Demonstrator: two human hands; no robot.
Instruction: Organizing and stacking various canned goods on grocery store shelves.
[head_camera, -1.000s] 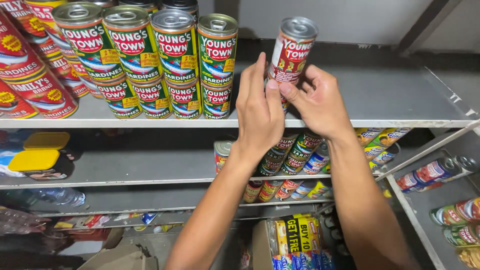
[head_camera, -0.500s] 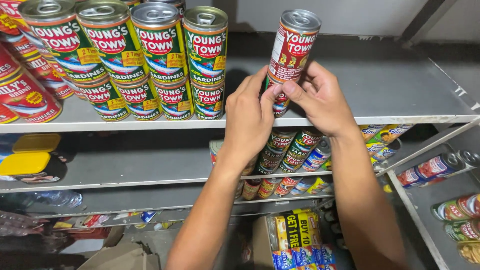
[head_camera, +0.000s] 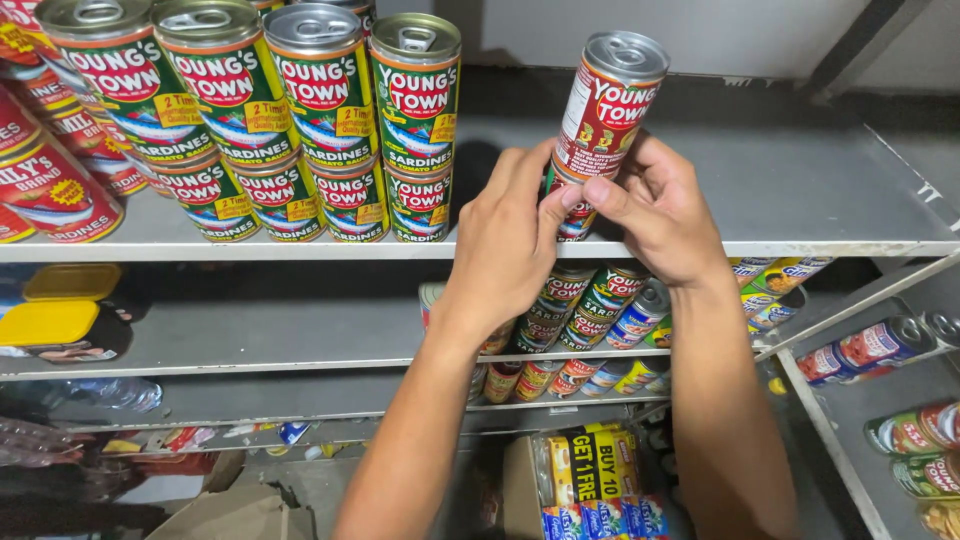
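Red-labelled can (head_camera: 612, 105): a slim cylinder with a silver pull-tab lid, its wrapper red with a white panel along the left side. Its long axis stands nearly upright, the lid end up and leaning slightly to the right. It sits on top of a second can (head_camera: 572, 215), mostly hidden by the fingers, at the front of the grey top shelf (head_camera: 800, 190). The left hand (head_camera: 505, 245) wraps the lower can from the left, its thumb meeting the base of the upper one. The right hand (head_camera: 655, 205) grasps the red-labelled can's lower part from the right. To the left, apart from the hands, stands a two-tier row of green-labelled cans (head_camera: 330, 120). More cans (head_camera: 590, 300) lie on the shelf below.
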